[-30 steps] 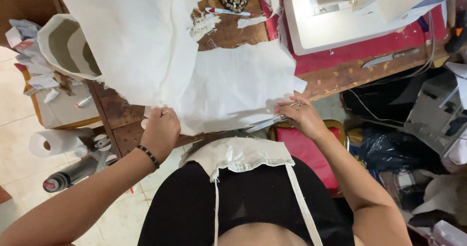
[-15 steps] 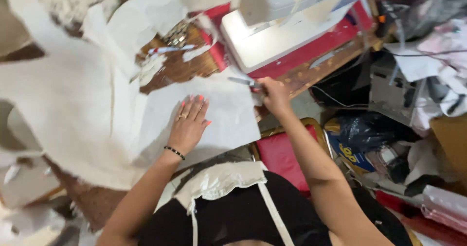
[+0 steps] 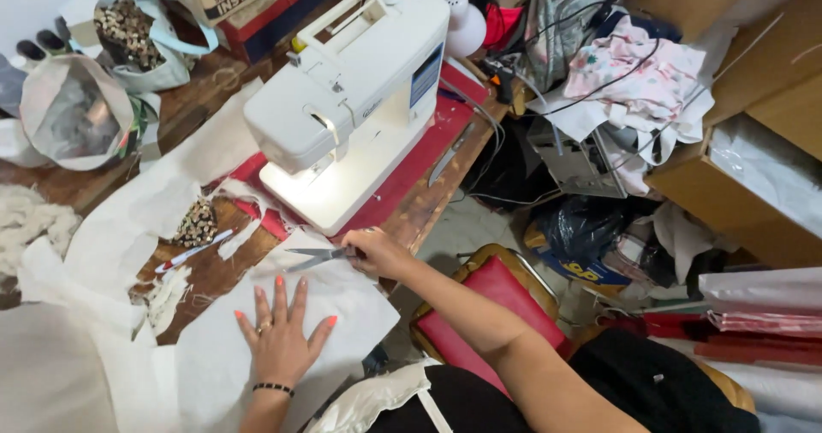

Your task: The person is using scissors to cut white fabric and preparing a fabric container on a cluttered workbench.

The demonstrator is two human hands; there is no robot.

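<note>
1 pair of scissors lies low over the far edge of a sheet of white fabric, just in front of the white sewing machine. Its long axis runs nearly level across the view, blades pointing toward the person's left and handles at the right, inside the right hand. The blades appear slightly parted, with the tips over the cloth's upper edge; whether they already bite into the cloth I cannot tell.

The right hand is clenched around the scissor handles, fingers curled through or over the loops, wrist coming in from the lower right. It is the hand on the tool.

The left hand lies flat and released on the white fabric, nearer the body, fingers spread and pointing away toward the scissors, palm pressing the sheet onto the wooden surface. It grasps nothing. The 2 hands are near each other but apart, with a strip of bare cloth between the fingertips and the blades, so the blades lie just ahead and slightly right of the left hand.

Farther out, more pale cloth drapes over the left of the surface, a red and white pen lies beside a patterned scrap, and a red-cushioned chair stands below the right forearm.
</note>
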